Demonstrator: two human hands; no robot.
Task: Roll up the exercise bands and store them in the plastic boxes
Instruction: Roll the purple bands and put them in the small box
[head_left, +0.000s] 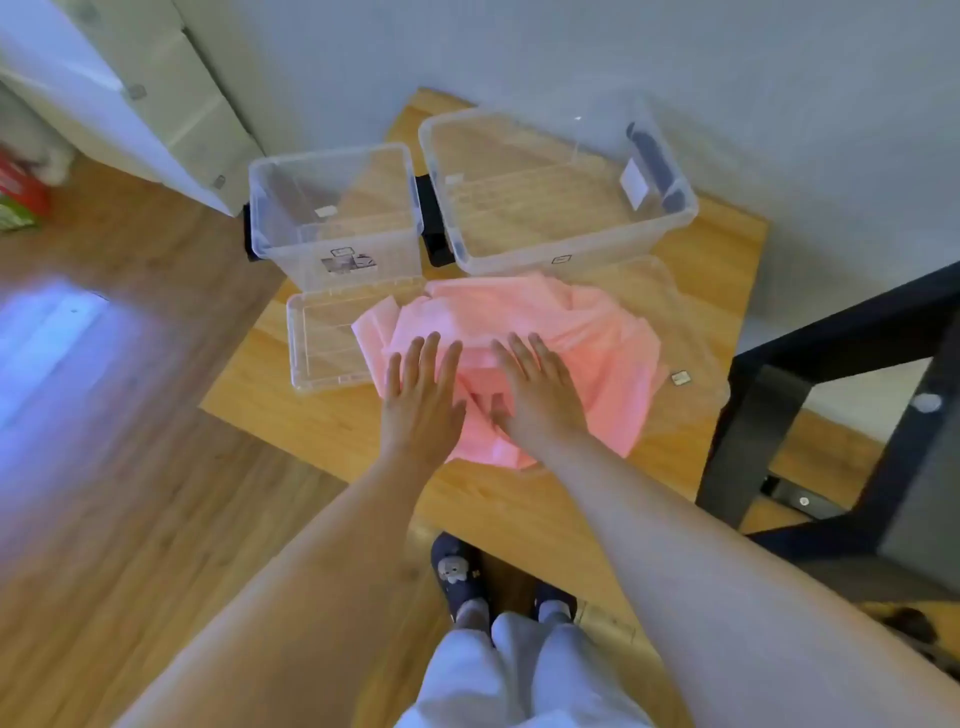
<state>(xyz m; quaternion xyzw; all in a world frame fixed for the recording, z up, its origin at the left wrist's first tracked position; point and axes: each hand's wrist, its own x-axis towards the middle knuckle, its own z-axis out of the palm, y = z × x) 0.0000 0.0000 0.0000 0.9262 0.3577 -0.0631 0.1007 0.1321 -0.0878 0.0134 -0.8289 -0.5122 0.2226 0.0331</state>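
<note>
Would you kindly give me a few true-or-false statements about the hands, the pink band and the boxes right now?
1. The left hand and right hand both lie flat on the pink band. True.
2. The small box holds a rolled band. False: there is no band in it.
3. The pink band's edge overlaps a clear lid. True.
4. The large box has its lid on. False: it stands open.

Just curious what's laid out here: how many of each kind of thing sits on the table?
Clear boxes: 2, small box and large box
Clear lids: 2, left lid and right lid
Pink band heap: 1, bands inside uncountable
Total: 5
</note>
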